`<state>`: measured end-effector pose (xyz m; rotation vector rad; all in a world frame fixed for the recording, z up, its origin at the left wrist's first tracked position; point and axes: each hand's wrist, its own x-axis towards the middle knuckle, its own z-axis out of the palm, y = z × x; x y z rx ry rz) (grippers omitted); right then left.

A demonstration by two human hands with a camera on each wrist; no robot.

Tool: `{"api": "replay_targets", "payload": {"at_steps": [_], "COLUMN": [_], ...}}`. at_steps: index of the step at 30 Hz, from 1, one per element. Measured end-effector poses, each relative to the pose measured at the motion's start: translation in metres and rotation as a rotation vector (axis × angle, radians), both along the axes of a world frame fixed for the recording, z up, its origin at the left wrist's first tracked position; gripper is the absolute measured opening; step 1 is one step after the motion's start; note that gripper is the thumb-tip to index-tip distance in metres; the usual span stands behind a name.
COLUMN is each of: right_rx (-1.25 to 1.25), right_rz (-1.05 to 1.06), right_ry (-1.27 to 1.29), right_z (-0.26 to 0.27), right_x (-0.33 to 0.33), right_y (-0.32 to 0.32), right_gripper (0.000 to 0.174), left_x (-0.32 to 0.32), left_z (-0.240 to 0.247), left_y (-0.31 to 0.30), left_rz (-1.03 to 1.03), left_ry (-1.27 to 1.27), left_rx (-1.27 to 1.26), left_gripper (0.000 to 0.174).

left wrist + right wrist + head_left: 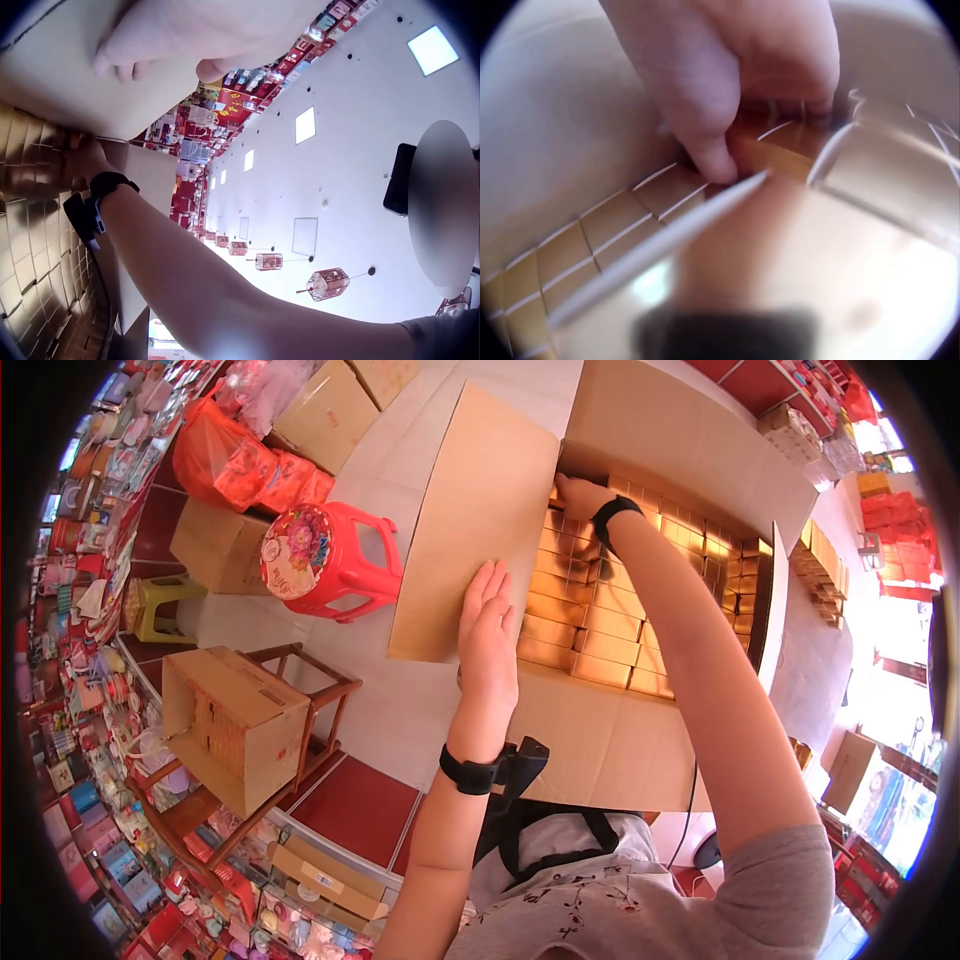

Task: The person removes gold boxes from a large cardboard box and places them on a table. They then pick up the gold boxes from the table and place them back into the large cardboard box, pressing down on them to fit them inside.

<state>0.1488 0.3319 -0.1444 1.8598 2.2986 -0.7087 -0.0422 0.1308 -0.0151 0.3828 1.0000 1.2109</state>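
A large open cardboard box (600, 720) holds rows of shiny gold boxes (608, 622). My left hand (489, 635) lies with straight fingers against the raised left flap (470, 520); the left wrist view shows that hand (187, 34) over the cardboard. My right hand (583, 498) reaches into the far left corner of the box. In the right wrist view the thumb and fingers of the right hand (735, 75) point down around a gold box (772, 156) among the others, and the fingertips are partly hidden.
A pink stool (350, 560) stands left of the box, near red bags (240, 465) and cartons. Another open carton (240, 710) rests on a wooden chair (325, 695). More gold boxes (820, 575) are at the right. Shelves of goods line the left.
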Motion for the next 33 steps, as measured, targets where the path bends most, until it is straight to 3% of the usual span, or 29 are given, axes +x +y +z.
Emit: {"api": "replay_targets", "payload": {"at_steps": [3,9,12,13,17,26,30,32,33], "right_rx": [-0.414,-0.533,-0.607,-0.387,-0.512,-0.592,-0.446,-0.562,-0.551], "right_rz": [-0.060,-0.026,-0.093,-0.021,-0.005,0.009,-0.069,-0.012,-0.023], "right_ry": [-0.115,-0.302,-0.365,-0.386,-0.473,-0.443,-0.351,-0.180,-0.178], "right_z": [0.037,0.064,0.017,-0.029,0.013,-0.002,-0.003,0.037,0.047], "right_x": [-0.007,-0.020,-0.015,-0.002,-0.019,-0.011,-0.006,-0.008,-0.005], "right_y": [0.003,-0.009,0.012,0.017,0.005,0.013,0.010,-0.001,-0.006], "right_gripper": [0.069,0.073,0.089,0.094,0.097,0.103,0.095,0.053,0.053], "left_x": [-0.001,0.000,0.000,0.000,0.000,0.001,0.000,-0.001,-0.001], "left_z": [-0.002,-0.002,0.002,0.003,0.004,0.001,-0.002,0.001,0.004], "left_y": [-0.001,-0.002,-0.002,-0.001,-0.002,0.001,0.002,0.002,0.002], "left_rz": [-0.010,-0.022,-0.029,-0.031,-0.036,-0.014,-0.018,-0.036,-0.049], "left_ry": [0.002,0.004,0.002,-0.001,0.007,-0.017,-0.001,0.001,0.022], "left_rx": [0.001,0.000,-0.002,-0.011,-0.020,-0.029,-0.005,0.014,0.005], "left_gripper": [0.054,0.053,0.053,0.053,0.054,0.055,0.057,0.059,0.059]}}
